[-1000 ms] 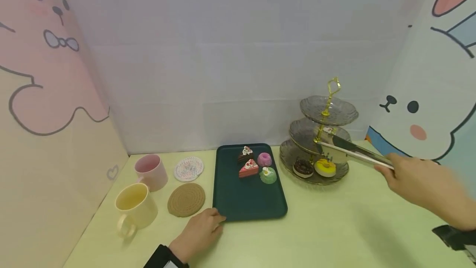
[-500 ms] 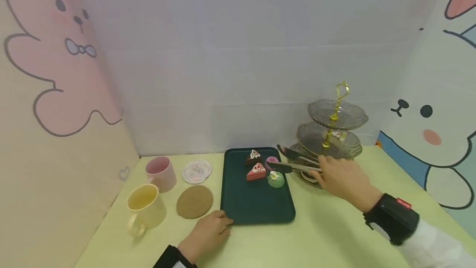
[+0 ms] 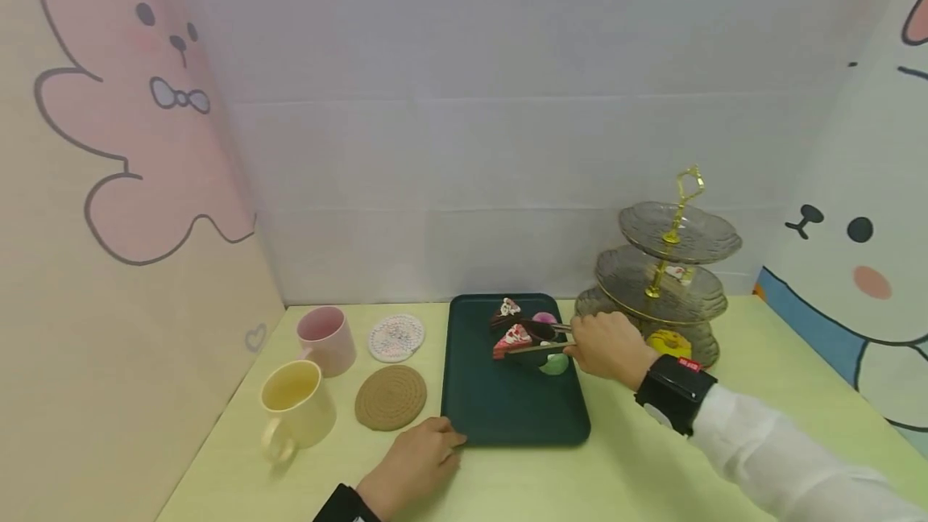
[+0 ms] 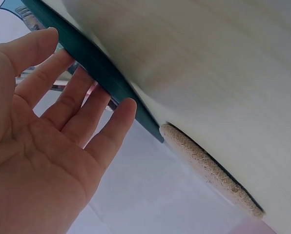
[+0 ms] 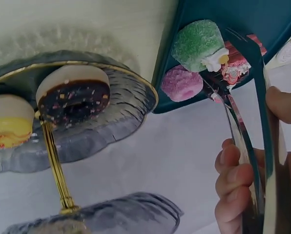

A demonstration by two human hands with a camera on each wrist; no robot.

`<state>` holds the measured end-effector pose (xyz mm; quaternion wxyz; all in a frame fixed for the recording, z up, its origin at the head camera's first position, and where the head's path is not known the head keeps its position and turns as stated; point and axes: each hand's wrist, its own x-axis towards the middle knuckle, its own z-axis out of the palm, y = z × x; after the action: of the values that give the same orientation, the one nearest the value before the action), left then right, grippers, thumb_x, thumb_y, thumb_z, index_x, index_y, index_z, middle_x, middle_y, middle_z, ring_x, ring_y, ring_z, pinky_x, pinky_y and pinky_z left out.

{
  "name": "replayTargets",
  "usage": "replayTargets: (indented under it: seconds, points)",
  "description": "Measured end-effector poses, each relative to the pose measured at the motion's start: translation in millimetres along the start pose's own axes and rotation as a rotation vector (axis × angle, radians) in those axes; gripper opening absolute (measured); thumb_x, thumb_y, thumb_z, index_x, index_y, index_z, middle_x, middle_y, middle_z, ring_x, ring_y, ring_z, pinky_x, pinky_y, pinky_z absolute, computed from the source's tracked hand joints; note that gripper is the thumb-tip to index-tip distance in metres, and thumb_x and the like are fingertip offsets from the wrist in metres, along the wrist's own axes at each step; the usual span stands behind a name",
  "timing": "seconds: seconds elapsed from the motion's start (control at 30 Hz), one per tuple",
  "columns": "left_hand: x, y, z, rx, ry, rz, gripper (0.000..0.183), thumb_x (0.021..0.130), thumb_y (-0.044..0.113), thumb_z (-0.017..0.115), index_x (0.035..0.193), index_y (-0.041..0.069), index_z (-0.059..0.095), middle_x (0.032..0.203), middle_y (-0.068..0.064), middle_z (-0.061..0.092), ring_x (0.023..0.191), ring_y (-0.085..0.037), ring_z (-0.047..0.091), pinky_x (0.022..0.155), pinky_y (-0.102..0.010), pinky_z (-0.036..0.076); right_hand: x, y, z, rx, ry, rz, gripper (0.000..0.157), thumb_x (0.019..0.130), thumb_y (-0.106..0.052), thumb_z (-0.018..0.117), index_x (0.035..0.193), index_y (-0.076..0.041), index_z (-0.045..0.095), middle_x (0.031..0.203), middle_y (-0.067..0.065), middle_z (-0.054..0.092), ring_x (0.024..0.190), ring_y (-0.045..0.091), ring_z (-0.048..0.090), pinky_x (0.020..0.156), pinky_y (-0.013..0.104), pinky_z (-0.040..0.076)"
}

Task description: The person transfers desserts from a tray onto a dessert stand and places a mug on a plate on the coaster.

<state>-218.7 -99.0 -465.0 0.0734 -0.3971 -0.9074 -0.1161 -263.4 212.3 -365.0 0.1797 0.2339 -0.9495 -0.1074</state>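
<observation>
Our right hand (image 3: 609, 345) grips tongs (image 5: 275, 195), tips parted about the red slice (image 3: 513, 337) on the tray's (image 3: 515, 417) far half; our left hand (image 3: 415, 461), fingers extended, touches its near-left corner. Seemingly we're lining up a pick; next calls for squeezing.

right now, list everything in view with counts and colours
tray: 1, dark green, on table
cake slices: 2, dark/pink, on tray
small cakes: 2, pink/green, on tray
tongs: 1, silver/dark, in right hand
tiered stand: 1, grey/gold, right of tray
doughnuts: 2, chocolate/yellow, bottom tier
part-hidden item: 1, white/red, middle tier
mugs: 2, pink/yellow, far left
coasters: 2, speckled/brown, right of mugs
table: 1, yellow-green, underneath
walls: 3, white back, cartoon sides
left hand: 1, at tray's near-left corner
right hand: 1, holding tongs
wristbands: 2, black, on wrists
sleeve: 1, white, right arm
</observation>
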Motion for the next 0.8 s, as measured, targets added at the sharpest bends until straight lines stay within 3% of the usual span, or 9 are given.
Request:
replayTargets:
  seconds: [0.17, 0.4, 0.63, 0.8]
  points:
    - [-0.3, 1.2, -2.0, -0.014, -0.010, -0.009, 0.022, 0.083, 0.018, 0.066, 0.101, 0.009, 0.072, 0.085, 0.002, 0.059, 0.081, -0.011, 0.057, 0.063, -0.027, 0.053, 9, 2, 8.6, 0.057, -0.048, 0.035, 0.034, 0.082, -0.036, 0.064, 0.067, -0.007, 0.053, 0.050, 0.002, 0.044, 0.041, 0.018, 0.046, 0.038, 0.036, 0.046]
    - [-1.0, 4.7, -3.0, -0.022, 0.006, 0.004, 0.021, 0.082, 0.016, 0.065, 0.101, 0.008, 0.072, 0.086, 0.001, 0.060, 0.082, -0.011, 0.057, 0.065, -0.027, 0.053, 12, 8, 12.1, 0.111, -0.185, 0.064, 0.034, 0.085, -0.040, 0.059, 0.074, -0.008, 0.057, 0.055, 0.003, 0.050, 0.047, 0.019, 0.051, 0.043, 0.037, 0.049]
    - [-2.2, 4.1, -4.3, -0.003, 0.040, 0.009, 0.021, 0.081, 0.016, 0.066, 0.100, 0.009, 0.073, 0.084, 0.001, 0.060, 0.081, -0.011, 0.058, 0.061, -0.027, 0.053, 3, 3, 10.9, 0.125, -0.125, 0.044, 0.033, 0.084, -0.039, 0.060, 0.064, -0.014, 0.052, 0.048, -0.002, 0.040, 0.039, 0.014, 0.040, 0.037, 0.031, 0.039]
    - [-2.9, 2.1, -3.2, -0.017, 0.033, -0.003, 0.021, 0.081, 0.016, 0.066, 0.100, 0.009, 0.073, 0.084, 0.001, 0.060, 0.080, -0.011, 0.058, 0.059, -0.026, 0.053, -3, -1, 13.6, 0.113, -0.068, 0.013, 0.036, 0.083, -0.038, 0.062, 0.061, -0.013, 0.049, 0.046, -0.003, 0.036, 0.037, 0.013, 0.038, 0.034, 0.030, 0.038]
